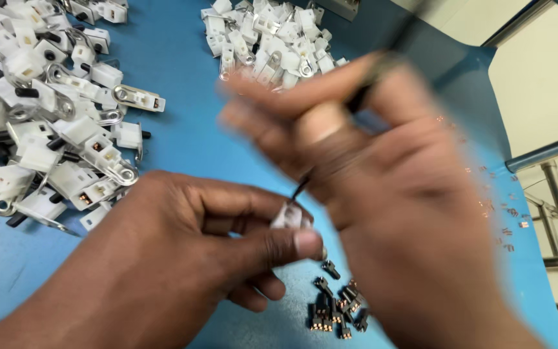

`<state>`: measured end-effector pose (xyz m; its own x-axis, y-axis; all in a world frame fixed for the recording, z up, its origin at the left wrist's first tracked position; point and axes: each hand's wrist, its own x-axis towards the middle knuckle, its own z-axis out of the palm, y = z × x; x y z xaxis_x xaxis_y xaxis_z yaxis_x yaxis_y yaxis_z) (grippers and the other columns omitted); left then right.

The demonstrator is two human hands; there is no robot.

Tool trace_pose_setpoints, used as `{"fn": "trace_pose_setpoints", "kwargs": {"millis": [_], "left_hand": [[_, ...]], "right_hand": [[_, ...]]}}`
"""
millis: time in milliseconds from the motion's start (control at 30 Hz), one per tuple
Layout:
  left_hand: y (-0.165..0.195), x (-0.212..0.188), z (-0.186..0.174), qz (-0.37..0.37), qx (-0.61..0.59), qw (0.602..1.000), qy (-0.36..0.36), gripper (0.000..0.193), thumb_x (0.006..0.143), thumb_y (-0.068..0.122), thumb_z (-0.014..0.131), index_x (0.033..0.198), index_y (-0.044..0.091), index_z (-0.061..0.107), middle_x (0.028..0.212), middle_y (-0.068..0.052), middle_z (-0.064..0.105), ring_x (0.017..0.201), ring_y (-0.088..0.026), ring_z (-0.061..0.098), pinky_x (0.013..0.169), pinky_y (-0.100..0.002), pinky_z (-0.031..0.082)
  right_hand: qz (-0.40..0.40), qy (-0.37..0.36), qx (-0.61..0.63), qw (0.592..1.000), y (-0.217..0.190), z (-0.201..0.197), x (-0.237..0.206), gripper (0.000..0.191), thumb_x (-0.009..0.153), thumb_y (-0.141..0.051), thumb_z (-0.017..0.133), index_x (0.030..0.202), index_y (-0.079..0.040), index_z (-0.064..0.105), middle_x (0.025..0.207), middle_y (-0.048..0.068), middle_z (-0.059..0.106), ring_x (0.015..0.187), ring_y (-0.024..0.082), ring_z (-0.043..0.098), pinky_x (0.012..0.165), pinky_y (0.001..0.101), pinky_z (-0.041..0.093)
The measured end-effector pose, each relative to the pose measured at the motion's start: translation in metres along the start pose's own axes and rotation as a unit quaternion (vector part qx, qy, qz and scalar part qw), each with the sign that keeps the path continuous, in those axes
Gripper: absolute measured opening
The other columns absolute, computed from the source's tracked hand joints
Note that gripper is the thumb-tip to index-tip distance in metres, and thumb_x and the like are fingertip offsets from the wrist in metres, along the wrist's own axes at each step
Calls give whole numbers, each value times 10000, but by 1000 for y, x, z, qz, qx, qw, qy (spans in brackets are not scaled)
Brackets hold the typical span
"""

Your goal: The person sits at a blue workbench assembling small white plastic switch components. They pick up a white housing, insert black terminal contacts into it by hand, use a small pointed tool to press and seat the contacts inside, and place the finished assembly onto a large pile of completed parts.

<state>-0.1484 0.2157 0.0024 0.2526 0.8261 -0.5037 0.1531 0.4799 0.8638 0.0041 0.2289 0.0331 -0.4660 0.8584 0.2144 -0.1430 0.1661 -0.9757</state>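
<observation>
Two hands fill my view over the blue table. My left hand is curled closed, thumb and fingers pinching a small white plastic housing that sits at the middle of the frame, lifted off the table. My right hand is badly blurred; its fingers are drawn in around a thin dark tool, whose tip comes down to the top of the white housing, touching it or just short of it; I cannot tell which.

Just beneath my hands, near the lower edge, lies a small cluster of dark parts with copper-coloured ends. On the left side of the table spreads a big heap of white housings with metal tabs, some showing black pegs. A second, smaller heap of the same white pieces lies at the far top, well apart from the first. Along the right edge of the table I see scattered tiny copper bits, too small to make out. Beyond the edge is a grey metal rail.
</observation>
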Motion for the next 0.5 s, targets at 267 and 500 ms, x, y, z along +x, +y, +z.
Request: {"fn": "trace_pose_setpoints", "kwargs": {"millis": [267,500], "left_hand": [[-10,6,-61,-80,222,936,263,224,914,395,757,1044,224,821,771,-141,680,611,-230,646,570,-372,586],[-21,55,-176,114,407,811,404,281,894,371,760,1105,187,780,905,-73,731,743,-180,677,661,-347,586]], "right_hand": [[122,190,-123,966,51,-63,45,215,1034,-140,575,1184,-28,680,973,103,675,782,156,629,825,375,585],[132,107,-672,721,97,-112,85,430,909,-406,745,1153,-63,658,853,69,628,711,147,507,652,370,439]]}}
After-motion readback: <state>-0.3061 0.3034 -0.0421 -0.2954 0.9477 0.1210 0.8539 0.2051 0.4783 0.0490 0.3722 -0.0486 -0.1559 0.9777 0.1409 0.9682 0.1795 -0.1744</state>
